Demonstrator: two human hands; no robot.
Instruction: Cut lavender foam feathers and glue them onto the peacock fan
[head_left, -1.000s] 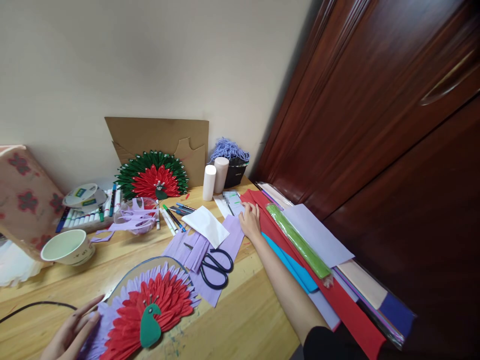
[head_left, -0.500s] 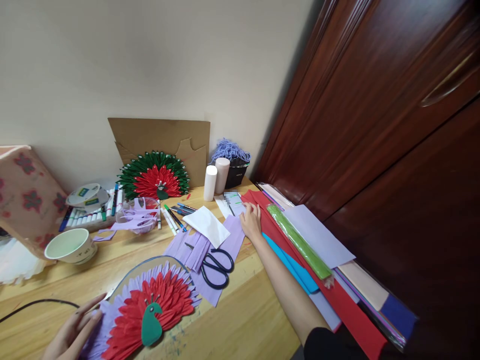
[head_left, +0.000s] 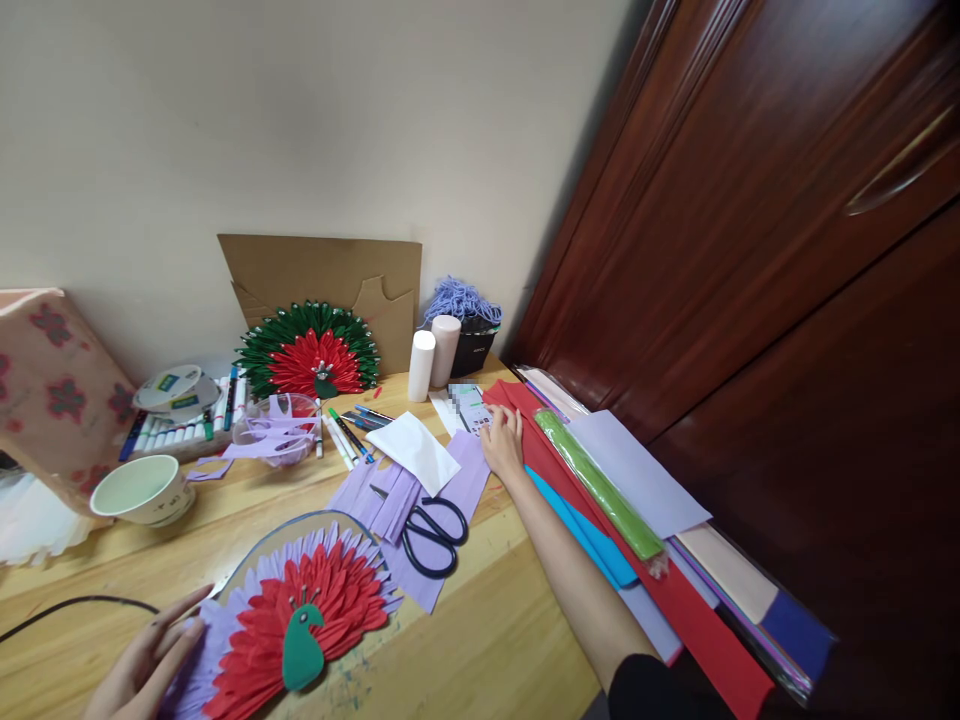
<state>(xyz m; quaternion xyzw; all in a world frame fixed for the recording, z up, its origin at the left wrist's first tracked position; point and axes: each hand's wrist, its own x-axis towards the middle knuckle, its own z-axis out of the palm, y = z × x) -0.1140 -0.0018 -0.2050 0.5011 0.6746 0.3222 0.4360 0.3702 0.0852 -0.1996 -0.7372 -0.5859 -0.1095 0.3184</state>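
My left hand (head_left: 150,650) is at the left edge of a paper peacock (head_left: 304,648), its thumb over the purple paper feathers and its fingers along the rim. The peacock has a green body, red feathers and a purple outer row on a round backing. My right hand (head_left: 502,440) reaches forward to a lit phone (head_left: 472,408), fingers bent and apart at its near right corner. Below the phone lies purple crepe paper (head_left: 472,470). Black-handled scissors (head_left: 435,540) rest on cut purple strips (head_left: 397,500), beside a folded white paper (head_left: 412,452).
Red paper (head_left: 720,645), blue sheets (head_left: 581,530) and a green packet (head_left: 600,485) lie along the right. Markers (head_left: 341,440), white bottles (head_left: 421,367), a paper bowl (head_left: 142,490) and a plastic bowl (head_left: 277,430) stand further back. A green-and-red peacock (head_left: 315,350) leans against cardboard (head_left: 322,270).
The phone's screen has changed from a purple picture to a lighter page with small blocks. Both hands stay in nearly the same places.
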